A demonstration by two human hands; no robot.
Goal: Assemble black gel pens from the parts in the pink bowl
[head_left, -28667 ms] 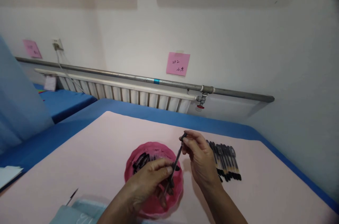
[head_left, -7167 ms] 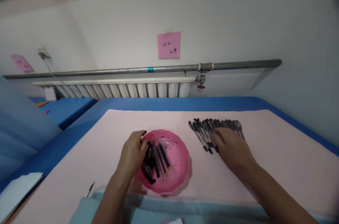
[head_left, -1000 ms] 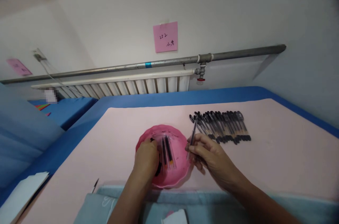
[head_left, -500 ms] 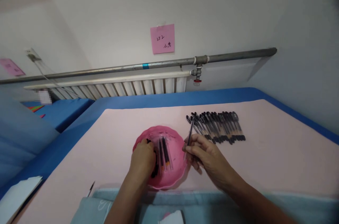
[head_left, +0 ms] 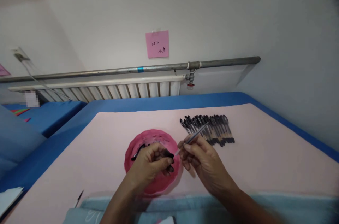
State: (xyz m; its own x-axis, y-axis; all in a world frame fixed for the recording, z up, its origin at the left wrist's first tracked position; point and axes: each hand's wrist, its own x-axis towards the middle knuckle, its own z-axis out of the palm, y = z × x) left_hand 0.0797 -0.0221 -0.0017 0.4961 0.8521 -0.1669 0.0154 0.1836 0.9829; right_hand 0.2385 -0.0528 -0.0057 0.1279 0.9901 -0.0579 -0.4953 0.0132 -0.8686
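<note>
My right hand [head_left: 203,158] is closed on a clear pen barrel [head_left: 197,134], held at a slant with its lower end toward my left hand. Pinched in my left hand [head_left: 149,164] is a small black pen cap [head_left: 168,153], close to that lower end; whether the two touch I cannot tell. Both hands are at the pink bowl [head_left: 129,167] with the wavy rim, the left one over it and the right one at its right side. More black pen parts [head_left: 137,151] lie in the bowl, partly hidden by my left hand.
Several pens [head_left: 218,128] with black caps lie side by side in a row behind my right hand. A loose dark-tipped piece [head_left: 78,197] rests by the blue-green cloth [head_left: 87,204] at the near edge. Behind the table run a radiator [head_left: 132,89] and a pipe [head_left: 106,72].
My left hand has come up from inside the bowl with a black pen cap and moved right, toward the barrel. The barrel in my right hand has tilted from near upright to a slant.
</note>
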